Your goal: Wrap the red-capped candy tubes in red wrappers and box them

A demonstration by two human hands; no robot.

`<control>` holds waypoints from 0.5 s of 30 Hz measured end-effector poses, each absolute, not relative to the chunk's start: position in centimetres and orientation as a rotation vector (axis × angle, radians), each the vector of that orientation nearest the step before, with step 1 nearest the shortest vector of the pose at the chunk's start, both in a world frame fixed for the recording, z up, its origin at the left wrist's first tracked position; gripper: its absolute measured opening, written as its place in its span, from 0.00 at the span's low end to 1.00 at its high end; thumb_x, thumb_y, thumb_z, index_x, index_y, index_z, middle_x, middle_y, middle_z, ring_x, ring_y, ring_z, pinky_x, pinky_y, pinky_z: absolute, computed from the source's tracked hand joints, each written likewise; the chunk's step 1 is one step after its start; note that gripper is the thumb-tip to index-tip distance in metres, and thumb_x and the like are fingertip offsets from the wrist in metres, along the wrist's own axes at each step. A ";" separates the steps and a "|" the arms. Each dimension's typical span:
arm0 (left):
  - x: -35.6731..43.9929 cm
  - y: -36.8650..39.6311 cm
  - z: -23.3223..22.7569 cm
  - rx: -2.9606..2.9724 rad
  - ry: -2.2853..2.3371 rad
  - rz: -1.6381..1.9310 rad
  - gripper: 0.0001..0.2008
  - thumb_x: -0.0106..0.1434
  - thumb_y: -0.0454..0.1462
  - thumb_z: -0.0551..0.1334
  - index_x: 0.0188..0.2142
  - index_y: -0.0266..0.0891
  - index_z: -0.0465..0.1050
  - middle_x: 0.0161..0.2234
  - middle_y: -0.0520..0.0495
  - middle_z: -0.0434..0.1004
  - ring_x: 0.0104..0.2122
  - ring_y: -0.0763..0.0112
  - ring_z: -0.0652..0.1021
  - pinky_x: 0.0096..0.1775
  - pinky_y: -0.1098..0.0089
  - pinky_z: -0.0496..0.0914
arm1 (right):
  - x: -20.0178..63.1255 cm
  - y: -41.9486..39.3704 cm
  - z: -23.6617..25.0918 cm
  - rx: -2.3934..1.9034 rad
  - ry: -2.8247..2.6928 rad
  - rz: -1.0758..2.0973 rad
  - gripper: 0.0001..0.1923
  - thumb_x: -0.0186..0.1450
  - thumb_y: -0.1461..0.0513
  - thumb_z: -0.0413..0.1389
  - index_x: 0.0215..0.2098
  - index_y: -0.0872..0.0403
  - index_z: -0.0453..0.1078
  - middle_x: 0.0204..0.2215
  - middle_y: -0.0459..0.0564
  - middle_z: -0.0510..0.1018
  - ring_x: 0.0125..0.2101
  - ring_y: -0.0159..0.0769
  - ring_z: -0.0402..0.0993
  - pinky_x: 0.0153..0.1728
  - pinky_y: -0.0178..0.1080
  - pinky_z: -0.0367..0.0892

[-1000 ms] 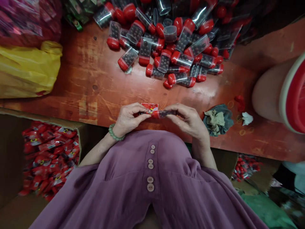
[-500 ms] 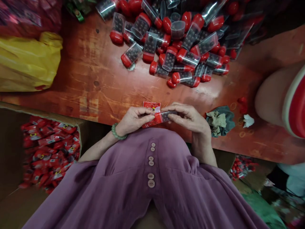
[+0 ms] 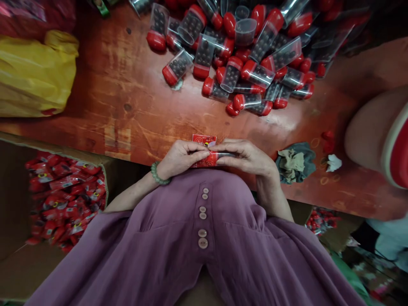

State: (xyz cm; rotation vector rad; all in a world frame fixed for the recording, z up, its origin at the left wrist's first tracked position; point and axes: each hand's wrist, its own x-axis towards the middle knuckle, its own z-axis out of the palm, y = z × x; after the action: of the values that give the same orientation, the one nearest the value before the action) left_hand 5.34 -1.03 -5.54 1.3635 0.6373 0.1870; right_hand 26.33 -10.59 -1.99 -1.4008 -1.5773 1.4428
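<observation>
At the table's near edge, my left hand (image 3: 188, 157) pinches the red end of a clear plastic tube (image 3: 225, 155) filled with dark beads. My right hand (image 3: 247, 156) closes its fingers round the tube's clear part, hiding much of it. A printed red label (image 3: 204, 139) lies against the tube, its upper edge showing above my left fingertips. The tube lies sideways between both hands. Farther back on the table is a heap of similar red-capped tubes (image 3: 231, 74) with dark beads inside.
A yellow plastic bag (image 3: 35, 78) rests at the left of the wooden table (image 3: 153, 114). Down left, a cardboard box (image 3: 106, 182) holds red wrapped packs (image 3: 66, 187). On the right are a crumpled dark cloth (image 3: 296, 163), a white scrap (image 3: 333, 162) and a large pale bucket (image 3: 369, 131).
My right fingers have closed farther over the clear tube, so less of it shows. The view has shifted slightly. Both hands stay near the same spot.
</observation>
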 end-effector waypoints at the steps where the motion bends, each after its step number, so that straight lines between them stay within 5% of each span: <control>1: 5.4 -1.0 -5.6 1.356 0.638 0.172 0.09 0.61 0.40 0.65 0.35 0.38 0.83 0.34 0.48 0.85 0.32 0.70 0.81 0.38 0.70 0.75 | 26.4 -10.6 -2.1 -1.394 -1.562 1.462 0.17 0.68 0.57 0.60 0.54 0.49 0.75 0.44 0.50 0.81 0.44 0.36 0.79 0.47 0.38 0.71; 7: 5.9 -0.6 -5.5 1.352 0.656 0.090 0.12 0.61 0.41 0.63 0.32 0.36 0.82 0.27 0.50 0.82 0.26 0.73 0.77 0.31 0.72 0.71 | 25.9 -10.6 -2.7 -1.433 -1.443 1.465 0.16 0.66 0.55 0.61 0.50 0.50 0.77 0.42 0.49 0.82 0.41 0.36 0.79 0.44 0.39 0.72; 15: 5.5 0.3 -4.2 1.218 0.702 0.061 0.16 0.54 0.44 0.71 0.38 0.35 0.82 0.34 0.46 0.83 0.33 0.69 0.79 0.38 0.70 0.72 | 24.9 -11.0 -2.6 -1.479 -1.401 1.301 0.14 0.66 0.53 0.61 0.45 0.52 0.77 0.36 0.48 0.81 0.35 0.33 0.76 0.39 0.37 0.70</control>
State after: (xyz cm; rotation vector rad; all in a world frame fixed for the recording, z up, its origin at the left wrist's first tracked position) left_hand 5.48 0.32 -4.17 1.2179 0.7015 0.0612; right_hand 24.94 -11.03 -2.62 -1.4789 -1.4008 1.3007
